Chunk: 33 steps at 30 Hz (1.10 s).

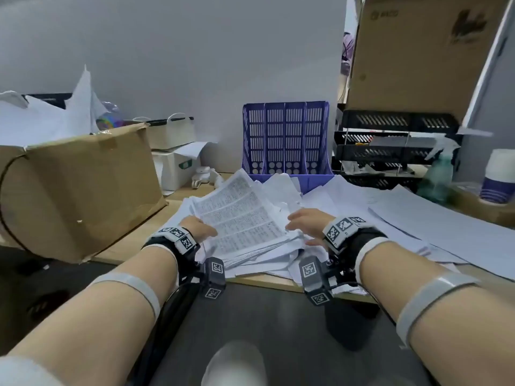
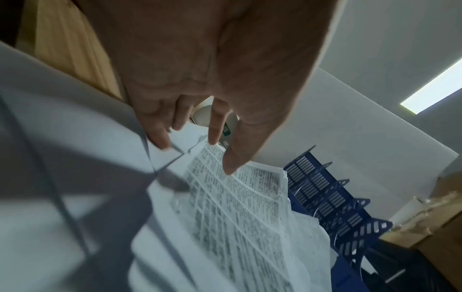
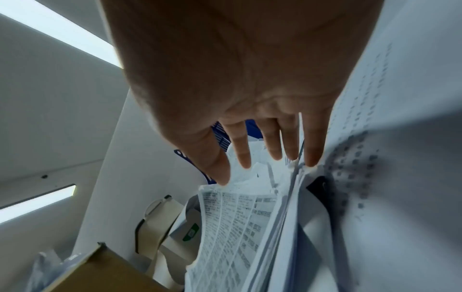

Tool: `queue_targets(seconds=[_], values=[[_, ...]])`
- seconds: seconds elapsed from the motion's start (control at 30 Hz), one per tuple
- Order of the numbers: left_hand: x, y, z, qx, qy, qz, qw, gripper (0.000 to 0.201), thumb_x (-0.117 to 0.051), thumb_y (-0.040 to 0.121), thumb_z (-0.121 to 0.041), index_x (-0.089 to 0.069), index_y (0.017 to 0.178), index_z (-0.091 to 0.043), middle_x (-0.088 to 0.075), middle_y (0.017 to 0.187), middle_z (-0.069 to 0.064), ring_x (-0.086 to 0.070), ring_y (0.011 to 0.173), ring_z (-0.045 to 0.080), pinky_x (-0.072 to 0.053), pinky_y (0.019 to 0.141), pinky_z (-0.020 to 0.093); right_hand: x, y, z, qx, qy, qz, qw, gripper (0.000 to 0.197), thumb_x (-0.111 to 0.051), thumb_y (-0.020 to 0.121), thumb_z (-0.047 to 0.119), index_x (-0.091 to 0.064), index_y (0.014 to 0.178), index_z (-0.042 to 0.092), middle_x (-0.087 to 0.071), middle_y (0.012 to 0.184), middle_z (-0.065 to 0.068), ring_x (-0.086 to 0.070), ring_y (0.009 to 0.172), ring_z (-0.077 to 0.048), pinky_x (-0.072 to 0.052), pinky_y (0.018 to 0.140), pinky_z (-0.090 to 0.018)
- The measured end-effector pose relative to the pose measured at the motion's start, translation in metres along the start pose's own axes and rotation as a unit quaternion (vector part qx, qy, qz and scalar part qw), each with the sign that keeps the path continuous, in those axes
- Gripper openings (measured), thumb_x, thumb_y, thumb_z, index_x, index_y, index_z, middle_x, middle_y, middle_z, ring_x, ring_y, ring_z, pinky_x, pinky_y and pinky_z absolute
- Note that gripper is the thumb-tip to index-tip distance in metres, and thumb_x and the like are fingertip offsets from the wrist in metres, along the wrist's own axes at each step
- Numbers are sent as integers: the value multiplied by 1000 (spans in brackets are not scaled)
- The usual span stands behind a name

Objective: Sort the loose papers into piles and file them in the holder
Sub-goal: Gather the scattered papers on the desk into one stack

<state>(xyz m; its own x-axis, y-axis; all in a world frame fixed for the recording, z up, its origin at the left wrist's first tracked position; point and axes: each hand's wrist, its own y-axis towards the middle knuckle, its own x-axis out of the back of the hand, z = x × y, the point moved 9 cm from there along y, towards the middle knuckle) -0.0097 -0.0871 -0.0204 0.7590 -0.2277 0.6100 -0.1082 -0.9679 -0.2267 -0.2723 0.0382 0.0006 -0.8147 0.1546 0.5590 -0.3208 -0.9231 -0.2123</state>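
A thick stack of printed sheets point(image 1: 239, 215) lies tilted on a heap of loose white papers point(image 1: 348, 201) in the middle of the desk. My left hand point(image 1: 199, 228) grips the stack's left edge. Its thumb point(image 2: 230, 164) lies on the top printed sheet point(image 2: 237, 207), and the other fingers reach past the edge. My right hand point(image 1: 299, 222) rests straight-fingered against the right edge. The right thumb point(image 3: 222, 177) touches the top sheet point(image 3: 230, 217), and sheets pass between the ring and little fingers. The purple-blue file holder point(image 1: 287, 140) stands behind the heap, its slots empty as far as I can see.
A large cardboard box point(image 1: 80, 196) sits at the left, a small white box point(image 1: 178, 168) behind it. Black stacked letter trays point(image 1: 390, 151), a spray bottle point(image 1: 437, 176) and paper cups point(image 1: 498, 176) stand at the right. More sheets point(image 1: 432, 227) spread toward the right edge.
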Motion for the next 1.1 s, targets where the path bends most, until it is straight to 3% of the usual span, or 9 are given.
queue_targets(seconds=[0.1,0.2,0.27,0.37,0.6,0.73,0.9,0.97,1.1], values=[[3,18,12,28,-129,-2,991,20,-71,87,0,-54,83,-8,-58,91,15,-60,93,32,-55,90,43,-2,18,5,-6,-70,-11,997,60,-64,93,21,-43,147,8,-46,148,-11,-56,115,-25,-50,94,-33],[3,35,18,74,-191,-3,979,25,-71,85,1,-56,105,4,-69,87,23,-72,73,31,-55,68,41,-3,46,3,-29,-129,-24,991,70,-70,88,29,-39,147,7,-49,145,-11,-56,112,-24,-45,88,-29],[0,44,16,100,-187,19,977,15,-70,90,-6,-60,97,3,-67,71,17,-62,48,21,-53,53,28,2,63,2,-43,-199,-27,979,69,-72,85,36,-46,141,4,-55,137,-13,-57,110,-26,-45,86,-29],[-10,57,10,109,-145,60,982,25,-70,94,-18,-59,80,-1,-57,45,6,-48,29,12,-39,35,15,9,84,0,-52,-240,-9,969,56,-75,83,38,-61,124,3,-64,111,-11,-55,81,-21,-41,60,-25],[-32,75,-13,-4,-183,110,977,21,-66,91,3,-69,110,-5,-75,92,13,-69,74,25,-60,64,33,19,105,6,-6,-230,5,973,38,-76,84,32,-63,112,10,-64,107,-10,-55,74,-16,-42,57,-24],[-33,66,-16,-29,-214,140,966,24,-60,92,11,-66,111,-2,-74,108,20,-72,84,32,-55,48,25,18,113,14,30,-181,3,983,50,-79,81,25,-57,124,13,-65,118,-7,-63,103,-26,-49,82,-31],[-9,75,-14,-61,-231,87,967,36,-80,72,-18,-73,107,-19,-71,123,15,-66,117,35,-52,101,54,26,105,42,136,-108,-40,984,16,-67,87,6,-69,101,14,-69,90,-3,-62,74,-17,-45,56,-18],[-3,79,-12,-54,-232,80,968,40,-83,70,-27,-70,107,-25,-66,128,14,-60,124,32,-49,102,49,33,103,52,166,-106,-67,978,12,-64,88,5,-70,97,11,-68,87,-5,-63,77,-26,-50,62,-28],[-11,72,-16,-19,-346,103,932,54,-79,83,-4,-52,128,-14,-68,123,23,-66,116,40,-52,100,54,38,100,57,199,-91,-92,971,20,-61,88,3,-71,106,2,-71,100,-18,-66,90,-31,-54,81,-40]])
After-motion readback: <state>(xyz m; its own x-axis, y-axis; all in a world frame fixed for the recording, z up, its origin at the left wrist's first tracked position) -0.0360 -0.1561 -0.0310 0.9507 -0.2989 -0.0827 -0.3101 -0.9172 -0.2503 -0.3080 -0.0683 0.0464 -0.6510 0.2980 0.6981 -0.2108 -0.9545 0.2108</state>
